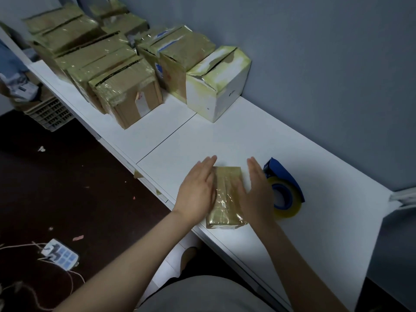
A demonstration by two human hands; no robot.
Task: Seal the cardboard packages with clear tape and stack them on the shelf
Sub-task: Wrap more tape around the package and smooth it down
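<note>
Package: the small tape-wrapped package [225, 199] lies flat on the white shelf [292, 136], close to the near edge and right in front of me.
Long axis: it runs away from me, from the shelf's front edge toward the wall, and my two palms run alongside it.
Left hand: my left hand [198, 188] is flat with the fingers straight and together, laid against the package's left side and overlapping its top edge. It grips nothing.
Right hand: my right hand [256, 190] is likewise flat and uncurled, lying against the package's right side. It touches the package without holding it.
Contact: the frame is a little blurred at the palms, so I cannot tell how hard either one presses.
Tape: the blue tape dispenser [286, 190] sits just beside my right hand, on its outer side, and I am not holding it.
Stack: the sealed packages [126, 86] stand in rows well off to my far left, with a white box [218, 84] at the near end.
Judgement: the wrap looks complete. The package sits between my palms, so I could lift it with both, and my left hand is on the side nearer the stack.
</note>
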